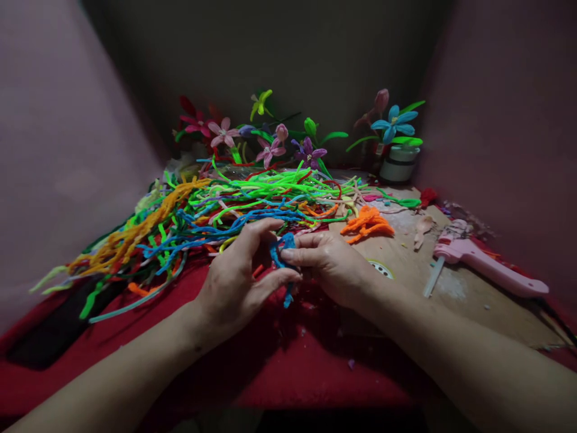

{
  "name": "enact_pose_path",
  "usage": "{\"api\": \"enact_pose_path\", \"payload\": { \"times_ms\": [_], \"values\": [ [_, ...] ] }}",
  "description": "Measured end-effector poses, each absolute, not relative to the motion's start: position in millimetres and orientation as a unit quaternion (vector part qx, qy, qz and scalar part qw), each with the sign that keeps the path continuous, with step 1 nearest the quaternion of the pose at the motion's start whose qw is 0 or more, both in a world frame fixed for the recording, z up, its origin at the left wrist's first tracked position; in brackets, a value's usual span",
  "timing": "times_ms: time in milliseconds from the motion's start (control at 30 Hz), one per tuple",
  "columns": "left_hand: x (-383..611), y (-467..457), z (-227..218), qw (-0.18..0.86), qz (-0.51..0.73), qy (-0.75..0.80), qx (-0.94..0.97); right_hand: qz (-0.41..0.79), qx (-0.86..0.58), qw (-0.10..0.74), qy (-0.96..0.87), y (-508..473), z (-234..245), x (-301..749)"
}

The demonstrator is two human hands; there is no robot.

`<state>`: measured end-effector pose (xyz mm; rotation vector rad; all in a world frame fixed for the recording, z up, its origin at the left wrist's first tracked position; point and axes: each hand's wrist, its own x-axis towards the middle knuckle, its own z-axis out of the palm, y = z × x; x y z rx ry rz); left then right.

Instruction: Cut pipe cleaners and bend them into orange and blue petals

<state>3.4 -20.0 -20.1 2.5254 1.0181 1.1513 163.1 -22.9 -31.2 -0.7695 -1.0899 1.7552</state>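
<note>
A bent blue pipe cleaner (276, 255) is between my two hands, above the red cloth. My right hand (336, 264) pinches its upper part between thumb and index finger. Around its other side curls my left hand (238, 276), with the thumb across the lower part and the index finger arched above. A short blue end hangs below the left thumb. The inner fingers of both hands are partly hidden. Just behind the hands lies a loose heap of pipe cleaners (265, 192) in green, blue, orange and other colours.
Orange bent pieces (367, 225) lie on a cardboard sheet (406, 258) at the right. A pink glue gun (491, 264) rests there, glue stick showing. Pipe-cleaner flowers (270, 150) stand at the back, and a blue flower (393, 124) rises by a white jar (399, 165).
</note>
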Motion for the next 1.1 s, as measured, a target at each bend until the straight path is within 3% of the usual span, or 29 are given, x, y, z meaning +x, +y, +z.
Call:
{"api": "enact_pose_path", "payload": {
  "times_ms": [100, 167, 267, 533, 833, 1100],
  "values": [
    [3.0, -16.2, -17.2, 0.283, 0.394, 0.335, 0.808, 0.731, -0.288, 0.462, -0.411, -22.1, -31.9, 163.9],
    [3.6, -15.3, -15.0, 0.353, 0.402, 0.327, 0.779, 0.729, -0.292, 0.473, -0.400, -21.6, -31.4, 164.4],
    [4.5, -15.6, -10.6, 0.393, 0.393, 0.347, 0.755, 0.720, -0.311, 0.491, -0.379, -20.8, -29.7, 164.5],
    [7.1, -15.9, -9.8, 0.539, 0.232, 0.415, 0.695, 0.737, -0.297, 0.498, -0.347, -17.1, -31.3, 163.8],
    [-1.1, -7.7, 3.0, 0.549, 0.127, 0.385, 0.730, 0.717, -0.310, 0.514, -0.354, -14.5, -35.7, 164.2],
    [-0.6, -6.5, -11.3, 0.690, 0.274, 0.370, 0.558, 0.712, -0.312, 0.510, -0.367, -16.9, -33.6, 163.9]
  ]
}}
